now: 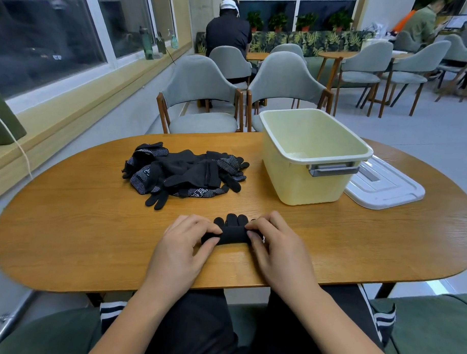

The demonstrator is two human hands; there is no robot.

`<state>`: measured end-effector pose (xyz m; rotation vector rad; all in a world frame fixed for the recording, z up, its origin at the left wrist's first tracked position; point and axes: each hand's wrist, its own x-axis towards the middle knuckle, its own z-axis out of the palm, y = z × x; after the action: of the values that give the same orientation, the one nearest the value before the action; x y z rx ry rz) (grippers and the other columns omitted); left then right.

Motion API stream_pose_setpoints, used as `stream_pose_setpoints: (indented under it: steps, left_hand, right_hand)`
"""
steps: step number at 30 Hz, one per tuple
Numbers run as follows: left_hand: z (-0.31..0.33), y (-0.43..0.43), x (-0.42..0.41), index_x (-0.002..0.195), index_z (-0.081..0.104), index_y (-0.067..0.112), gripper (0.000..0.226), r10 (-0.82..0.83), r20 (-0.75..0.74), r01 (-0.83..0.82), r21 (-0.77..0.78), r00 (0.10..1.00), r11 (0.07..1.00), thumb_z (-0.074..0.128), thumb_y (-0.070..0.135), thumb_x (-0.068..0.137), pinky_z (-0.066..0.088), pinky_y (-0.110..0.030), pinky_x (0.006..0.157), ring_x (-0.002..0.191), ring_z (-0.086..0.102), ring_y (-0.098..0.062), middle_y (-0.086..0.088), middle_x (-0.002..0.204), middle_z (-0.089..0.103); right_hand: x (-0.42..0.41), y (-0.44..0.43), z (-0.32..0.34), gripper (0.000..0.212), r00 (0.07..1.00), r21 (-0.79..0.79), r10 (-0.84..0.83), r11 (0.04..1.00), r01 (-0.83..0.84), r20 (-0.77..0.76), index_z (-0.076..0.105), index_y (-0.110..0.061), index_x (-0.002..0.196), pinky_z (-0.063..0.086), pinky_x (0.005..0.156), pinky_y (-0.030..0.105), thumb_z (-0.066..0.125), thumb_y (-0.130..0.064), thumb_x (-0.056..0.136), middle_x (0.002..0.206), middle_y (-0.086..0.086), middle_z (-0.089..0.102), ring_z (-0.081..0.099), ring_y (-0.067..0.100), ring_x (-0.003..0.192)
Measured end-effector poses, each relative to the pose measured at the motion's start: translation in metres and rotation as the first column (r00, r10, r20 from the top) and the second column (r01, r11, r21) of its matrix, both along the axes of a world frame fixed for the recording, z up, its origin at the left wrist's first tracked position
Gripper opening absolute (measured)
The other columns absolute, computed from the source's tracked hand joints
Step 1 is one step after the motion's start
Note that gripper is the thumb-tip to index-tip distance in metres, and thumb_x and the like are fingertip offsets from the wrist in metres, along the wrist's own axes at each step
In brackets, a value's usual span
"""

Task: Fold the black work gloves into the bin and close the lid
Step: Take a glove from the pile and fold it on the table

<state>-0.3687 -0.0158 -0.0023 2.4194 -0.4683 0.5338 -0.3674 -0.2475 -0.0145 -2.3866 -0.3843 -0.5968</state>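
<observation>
A: What does the head view show?
B: A person sits at an oval wooden table (93, 225). Near its front edge lies one black glove (231, 233), folded or rolled into a short bundle, with its fingertips poking out on the far side. The left grip (187, 244) pinches the bundle's left end with curled fingers and thumb. The right grip (275, 244) pinches the right end the same way.
A: And the other gloves?
B: A loose pile (185, 172) of them lies further back, left of centre and well apart from the hands. A pale yellow bin (306, 184) stands open to the right of the pile, and nothing can be seen inside it. Its white lid (385, 184) lies flat on the table just beside the bin, on the right.
A: What could go wrong from here?
B: Most likely the bundle springs open. The knit looks soft and the fold is held only at its two ends, so letting one end go on the way to the bin could let it unroll. The bin's wall is tall, so a low carry could catch the rim and nudge the bin toward the lid. The pile also looks tangled, so pulling out the next glove could drag others along with it
</observation>
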Motion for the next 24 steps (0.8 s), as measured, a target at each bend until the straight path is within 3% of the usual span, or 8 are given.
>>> stream_pose_setpoints:
  steps: [4,9,13,15,17,19,24]
  left_hand:
    - [-0.001,0.0,0.002,0.114,0.073,0.037,0.02,0.004,-0.015,-0.004,0.008,1.0,1.0,0.078,0.03,0.096,0.055,-0.033,0.087,0.109,0.059,-0.003,0.027,0.114,0.063]
    - [0.001,-0.001,0.005,0.114,0.068,0.039,0.026,-0.028,-0.044,0.028,0.02,0.999,0.999,0.079,0.026,0.095,0.052,-0.025,0.085,0.113,0.057,0.0,0.032,0.121,0.066]
    - [0.006,0.003,0.006,0.108,0.068,0.041,0.02,-0.052,-0.129,0.049,-0.027,0.99,0.998,0.078,0.03,0.095,0.043,-0.018,0.085,0.113,0.056,-0.004,0.033,0.113,0.064]
    - [0.008,0.006,0.003,0.104,0.07,0.04,0.018,-0.083,-0.178,0.069,-0.081,0.981,0.994,0.08,0.029,0.094,0.039,-0.013,0.084,0.113,0.057,-0.005,0.034,0.115,0.062]
    - [0.008,0.008,0.002,0.101,0.073,0.041,0.019,-0.12,-0.216,0.09,-0.143,0.969,0.986,0.081,0.026,0.093,0.038,-0.009,0.084,0.113,0.059,-0.007,0.031,0.113,0.064]
    - [0.008,0.008,0.004,0.1,0.075,0.043,0.018,-0.113,-0.244,0.069,-0.181,0.963,0.981,0.081,0.027,0.093,0.037,-0.007,0.084,0.11,0.06,-0.004,0.03,0.109,0.066]
    - [0.005,0.007,0.016,0.096,0.079,0.037,0.015,-0.096,-0.161,0.065,-0.184,0.982,0.981,0.085,0.024,0.091,0.052,-0.03,0.093,0.114,0.066,-0.007,0.024,0.107,0.073]
  right_hand:
    - [0.001,-0.001,0.001,0.007,1.0,-0.009,0.01,1.0,-0.01,-0.014,0.065,-0.033,0.114,0.055,0.07,0.036,0.06,-0.034,0.108,0.109,-0.019,0.052,0.058,0.008,0.088]
    - [0.004,-0.002,0.002,0.007,0.997,-0.011,0.048,0.999,-0.048,-0.066,0.062,-0.037,0.113,0.055,0.077,0.037,0.062,-0.035,0.107,0.109,-0.021,0.061,0.061,0.006,0.092]
    - [0.008,-0.01,0.01,0.007,0.978,0.058,0.126,0.991,-0.118,-0.167,0.067,-0.034,0.109,0.042,0.077,0.012,0.069,-0.029,0.104,0.101,-0.024,0.065,0.059,-0.002,0.091]
    - [0.009,-0.016,0.014,0.007,0.953,0.097,0.173,0.983,-0.154,-0.248,0.07,-0.034,0.108,0.039,0.072,0.009,0.071,-0.028,0.104,0.089,-0.03,0.065,0.061,-0.005,0.088]
    - [0.01,-0.02,0.018,0.005,0.923,0.148,0.224,0.971,-0.185,-0.314,0.071,-0.034,0.105,0.045,0.067,0.014,0.072,-0.03,0.104,0.085,-0.036,0.065,0.066,-0.001,0.077]
    - [0.012,-0.022,0.02,0.004,0.91,0.182,0.241,0.965,-0.188,-0.336,0.071,-0.035,0.101,0.051,0.066,0.023,0.073,-0.032,0.103,0.087,-0.029,0.068,0.069,0.006,0.071]
    - [0.022,-0.019,0.018,0.006,0.97,0.09,0.122,0.99,-0.105,-0.21,0.075,-0.033,0.093,0.035,0.069,0.015,0.078,-0.035,0.098,0.093,-0.013,0.055,0.054,0.001,0.083]
